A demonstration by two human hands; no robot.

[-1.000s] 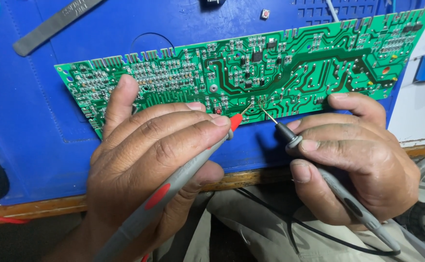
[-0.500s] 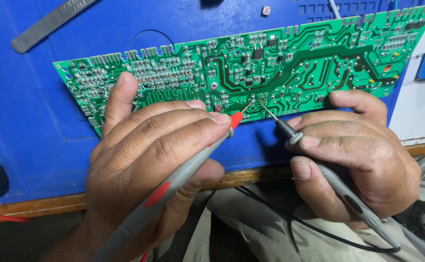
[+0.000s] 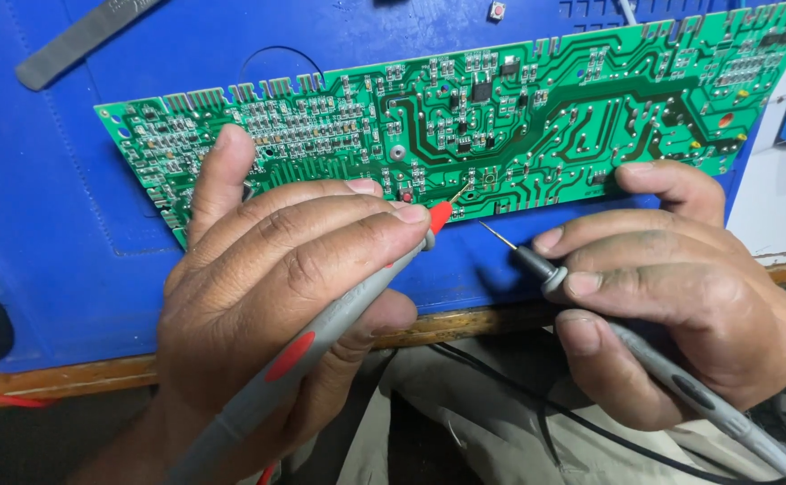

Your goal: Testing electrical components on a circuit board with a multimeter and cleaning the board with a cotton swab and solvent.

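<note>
Workbench inspection, taken from nine o'clock across to three o'clock. A flat grey metal strip [image 3: 83, 38] is seen lying on the blue mat [image 3: 43, 207] at eleven o'clock. The left hand [image 3: 276, 305] is found at seven o'clock, its fingers closed around a grey probe with a red tip [image 3: 321, 328]; the thumb is laid on the near left edge of the green circuit board [image 3: 500, 117]. The probe's metal point is set against the board's lower edge, close to the centre of the view. The board is laid flat on the mat, solder side up, slanted so that its right end rises toward one o'clock. A small red-capped button part [image 3: 498, 11] is noted on the mat at twelve o'clock, apart from the board. The right hand [image 3: 680, 305] is placed at four o'clock, its fingers closed around a grey probe with a black tip [image 3: 644, 355]. This point is held just off the board's lower edge, over the mat, not touching. The forefinger is rested on the board's near edge. Black leads [image 3: 536, 404] are seen trailing below the wooden table edge [image 3: 465, 319].
</note>
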